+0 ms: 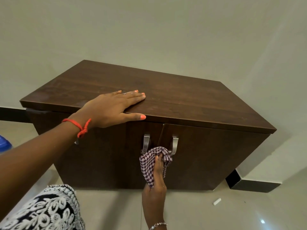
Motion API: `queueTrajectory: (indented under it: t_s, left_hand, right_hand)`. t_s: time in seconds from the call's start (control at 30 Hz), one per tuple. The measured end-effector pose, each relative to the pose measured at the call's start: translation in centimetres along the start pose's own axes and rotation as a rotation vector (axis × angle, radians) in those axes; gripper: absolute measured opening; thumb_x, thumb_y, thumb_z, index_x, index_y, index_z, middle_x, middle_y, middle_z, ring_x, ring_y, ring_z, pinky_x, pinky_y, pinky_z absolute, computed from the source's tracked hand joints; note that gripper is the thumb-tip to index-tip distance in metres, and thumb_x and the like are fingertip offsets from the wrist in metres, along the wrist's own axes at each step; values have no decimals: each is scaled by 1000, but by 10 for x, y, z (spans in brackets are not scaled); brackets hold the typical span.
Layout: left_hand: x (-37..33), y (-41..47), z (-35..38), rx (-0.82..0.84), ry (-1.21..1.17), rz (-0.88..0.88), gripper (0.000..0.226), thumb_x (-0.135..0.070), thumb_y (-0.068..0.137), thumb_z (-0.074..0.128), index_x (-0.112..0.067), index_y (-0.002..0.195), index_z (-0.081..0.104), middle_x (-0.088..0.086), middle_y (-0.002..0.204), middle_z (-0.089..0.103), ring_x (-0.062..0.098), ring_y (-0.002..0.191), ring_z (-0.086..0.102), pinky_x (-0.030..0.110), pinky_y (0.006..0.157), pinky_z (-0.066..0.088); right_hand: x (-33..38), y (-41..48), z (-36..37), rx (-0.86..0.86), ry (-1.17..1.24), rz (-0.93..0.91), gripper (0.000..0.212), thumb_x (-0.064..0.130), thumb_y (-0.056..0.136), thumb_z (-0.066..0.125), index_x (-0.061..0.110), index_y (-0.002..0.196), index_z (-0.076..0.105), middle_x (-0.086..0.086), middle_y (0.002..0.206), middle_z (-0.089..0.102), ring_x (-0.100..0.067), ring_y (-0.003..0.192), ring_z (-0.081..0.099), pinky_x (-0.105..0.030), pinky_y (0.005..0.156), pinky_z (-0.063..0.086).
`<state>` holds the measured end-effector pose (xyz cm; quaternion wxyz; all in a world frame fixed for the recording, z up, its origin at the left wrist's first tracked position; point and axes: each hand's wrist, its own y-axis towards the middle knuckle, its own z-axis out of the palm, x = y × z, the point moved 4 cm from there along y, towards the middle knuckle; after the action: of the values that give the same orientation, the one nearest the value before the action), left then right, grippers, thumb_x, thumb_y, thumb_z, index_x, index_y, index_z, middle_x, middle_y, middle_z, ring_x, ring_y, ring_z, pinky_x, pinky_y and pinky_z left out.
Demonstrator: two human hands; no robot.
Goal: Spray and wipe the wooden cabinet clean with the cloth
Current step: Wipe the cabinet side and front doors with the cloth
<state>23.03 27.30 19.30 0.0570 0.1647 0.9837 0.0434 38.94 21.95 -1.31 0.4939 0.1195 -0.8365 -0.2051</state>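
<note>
A low, dark brown wooden cabinet [182, 100] stands against the wall, with two front doors and two metal handles [146, 143]. My left hand [113, 107] lies flat on the front edge of the cabinet top, fingers spread, thumb hooked under the edge. My right hand [156, 183] grips a purple-and-white checked cloth [149, 163] and presses it against the doors just below the two handles, where the doors meet. No spray bottle is in view.
The cabinet stands on a pale tiled floor [216, 213] by a pale wall with black skirting [249, 185]. A small white scrap [217, 201] lies on the floor at the right. A blue object [4, 144] shows at the left edge. Patterned black-and-white clothing [44, 209] is at the lower left.
</note>
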Motion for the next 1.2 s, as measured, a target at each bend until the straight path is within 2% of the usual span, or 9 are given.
queueTrajectory:
  t_s: [0.13, 0.3, 0.47, 0.53, 0.6, 0.73, 0.93, 1.1, 1.2]
  left_hand:
    - [2, 0, 1, 10, -2, -29, 87, -84, 65, 8, -43, 142, 2, -23, 145, -3, -2, 131, 0, 26, 108, 10]
    - [6, 1, 4, 2, -1, -38, 91, -83, 59, 6, -45, 142, 2, -15, 153, 2, 12, 140, 8, 32, 110, 13]
    - [8, 3, 6, -7, -3, -16, 89, -84, 62, 6, -44, 142, 3, -15, 153, 4, 8, 140, 7, 31, 111, 9]
    - [7, 3, 5, -9, -5, -1, 86, -83, 67, 8, -42, 143, 4, -17, 151, 3, -1, 135, 2, 27, 109, 6]
    - [5, 2, 4, 6, -8, -2, 83, -81, 72, 11, -40, 144, 5, -21, 148, 0, -9, 125, -3, 22, 105, 3]
    - [1, 1, 1, 26, -5, -16, 83, -82, 72, 12, -40, 143, 5, -16, 152, 4, -9, 119, -2, 22, 105, 5]
    - [3, 1, 2, 29, 7, -32, 84, -82, 71, 13, -40, 143, 3, -13, 153, 3, -1, 133, 1, 22, 104, 5]
    - [7, 3, 4, -5, -1, -12, 89, -80, 65, 9, -40, 144, 6, -17, 152, 5, -5, 132, 4, 23, 107, 5]
    - [5, 2, 3, -3, -8, -14, 84, -81, 72, 17, -40, 144, 8, -24, 147, 3, -5, 132, 3, 24, 107, 7]
  right_hand:
    - [-17, -10, -3, -35, 93, 175, 112, -16, 80, 54, 74, 124, 3, 24, 144, 20, 2, 136, 18, -35, 112, 26]
    - [-23, -11, -12, -43, 187, 267, 105, -14, 83, 52, 81, 112, 16, 29, 141, 26, 8, 132, 23, -25, 113, 23]
    - [6, -9, -27, -53, 439, 364, 62, -6, 87, 48, 51, 112, 43, 21, 116, 52, -5, 113, 52, -17, 97, 43]
    - [25, -1, -34, -76, 399, 280, 51, -3, 89, 48, 45, 106, 45, 26, 106, 53, -4, 104, 55, -4, 82, 45]
    - [48, 9, -45, -124, 350, 50, 35, 16, 91, 51, 37, 119, 54, 18, 113, 61, -10, 111, 59, -11, 86, 48]
    - [63, 32, -43, -85, 137, -236, 57, 14, 88, 44, 23, 141, 26, -1, 142, 44, -21, 128, 46, -43, 93, 50]
    - [40, 28, -22, 75, -50, -101, 110, -15, 80, 49, 63, 132, -9, 5, 151, 25, -25, 134, 37, -45, 91, 51]
    - [-2, -1, -3, 150, -165, 9, 110, -6, 80, 53, 64, 130, -15, 15, 148, 20, -22, 134, 36, -46, 87, 53]
    - [-27, -16, 14, 139, -206, 26, 95, 22, 75, 54, 57, 137, -9, -4, 138, 47, -31, 117, 55, -55, 76, 54]
